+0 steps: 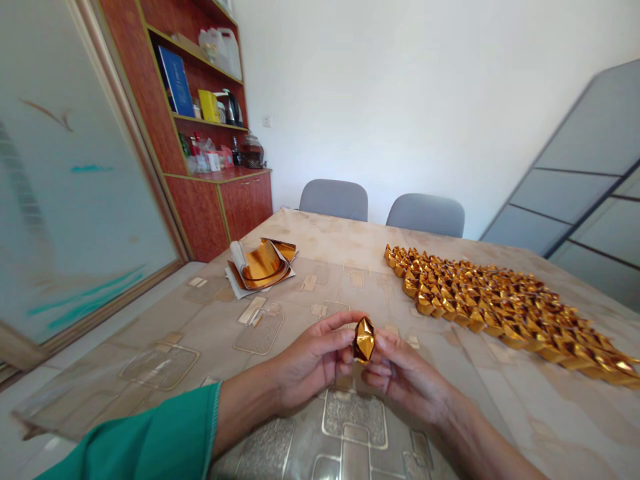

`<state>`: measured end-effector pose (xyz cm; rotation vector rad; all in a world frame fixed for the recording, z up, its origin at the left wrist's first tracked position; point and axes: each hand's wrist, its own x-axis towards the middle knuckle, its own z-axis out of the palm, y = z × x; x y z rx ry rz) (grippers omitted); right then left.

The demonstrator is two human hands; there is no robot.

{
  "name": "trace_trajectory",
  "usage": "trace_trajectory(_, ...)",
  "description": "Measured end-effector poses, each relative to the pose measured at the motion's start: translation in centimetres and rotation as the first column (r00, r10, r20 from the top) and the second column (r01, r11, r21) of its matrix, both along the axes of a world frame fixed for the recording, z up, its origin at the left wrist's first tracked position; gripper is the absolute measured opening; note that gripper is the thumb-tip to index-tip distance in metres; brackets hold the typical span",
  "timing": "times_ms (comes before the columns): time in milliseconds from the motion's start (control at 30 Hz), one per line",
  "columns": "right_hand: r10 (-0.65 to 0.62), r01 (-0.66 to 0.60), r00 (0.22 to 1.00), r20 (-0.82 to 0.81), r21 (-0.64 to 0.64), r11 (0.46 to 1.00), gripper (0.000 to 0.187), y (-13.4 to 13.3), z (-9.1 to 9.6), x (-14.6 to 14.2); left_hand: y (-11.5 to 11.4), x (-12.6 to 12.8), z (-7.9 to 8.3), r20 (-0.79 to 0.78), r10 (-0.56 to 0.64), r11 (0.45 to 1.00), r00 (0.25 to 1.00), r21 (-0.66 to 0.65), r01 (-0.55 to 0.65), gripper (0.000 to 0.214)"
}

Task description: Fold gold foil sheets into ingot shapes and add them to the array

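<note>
From where I'm standing, the person is working at a long table, with both bare hands raised just above its patterned plastic cover (320, 240). The left hand (313, 360), emerging from a green sleeve (135, 440), and the right hand (405, 380) are closing in from either side. Both are curled and gripping a folded gold-foil piece (365, 340) between them, pinching it at the fingertips. It is standing almost upright, its long axis running away from the person and tilting slightly, with a pointed upper end. Neither hand looks clearly nearer: the piece is sitting midway, touching the fingers of both, and I can't tell which hand is bearing more of it.

The foil is catching the light across its crisp, angular facets. To the person's right, a large mass of matching gold-foil ingots (500, 310) is lying packed in close rows, well apart from the hands. Ahead and to the left, curled sheets of gold foil (263, 263) are resting on white paper (240, 287). Beyond the table, two grey chairs (333, 200) are standing against the far edge, and a reddish wooden cabinet (200, 213) is holding bottles, a blue binder (175, 81), and a kettle (231, 110).
</note>
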<state>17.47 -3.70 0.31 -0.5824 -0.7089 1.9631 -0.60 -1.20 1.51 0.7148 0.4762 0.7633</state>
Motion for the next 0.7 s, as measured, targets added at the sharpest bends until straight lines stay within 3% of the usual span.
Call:
trace_trajectory(367, 0.110, -0.110, 0.994, -0.028, 0.003, 0.994, 0.017, -0.31, -0.01, 0.13, -0.09, 0.27, -0.56, 0.105, 0.020, 0.999, 0.994, -0.035, -0.016, 0.036)
trace_trajectory(700, 0.085, -0.085, 0.995, 0.052, 0.006, 0.996, 0.022, -0.21, -0.03, -0.20, -0.02, -0.07, -0.51, 0.017, 0.013, 1.000, 1.000, -0.020, -0.013, 0.037)
